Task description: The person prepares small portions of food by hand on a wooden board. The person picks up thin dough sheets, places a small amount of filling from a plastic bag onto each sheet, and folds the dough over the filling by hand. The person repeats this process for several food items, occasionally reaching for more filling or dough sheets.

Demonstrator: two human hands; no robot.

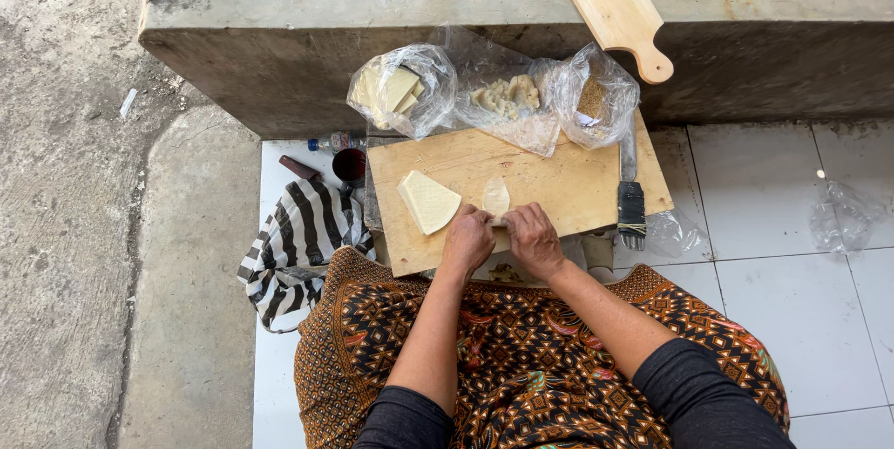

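- the left hand (468, 238) and right hand (533, 237) sit side by side at the near edge of the wooden board (568, 190), fingers curled in and pinching a small pale dough wrapper (496, 198) between them.
- both hands are mostly closed around the wrapper's near end; how tightly, i cannot tell.
- the wrapper runs away from the hands toward the far edge of the board, its long axis pointing straight out from the fingertips, about midway between the two hands.
- a pale triangular sheet (428, 201) lies flat on the board just left of the wrapper, closer to the left hand.
- a brush (631, 211) rests along the board's right side.
- at the board's far edge sit three clear plastic bags: one of cut sheets (400, 90), one of lumpy filling (506, 97), one of brownish crumbs (596, 100).
- beyond those, a small wooden paddle (616, 13) lies on the concrete ledge (279, 30).
- a striped cloth (303, 235) lies left of the board.
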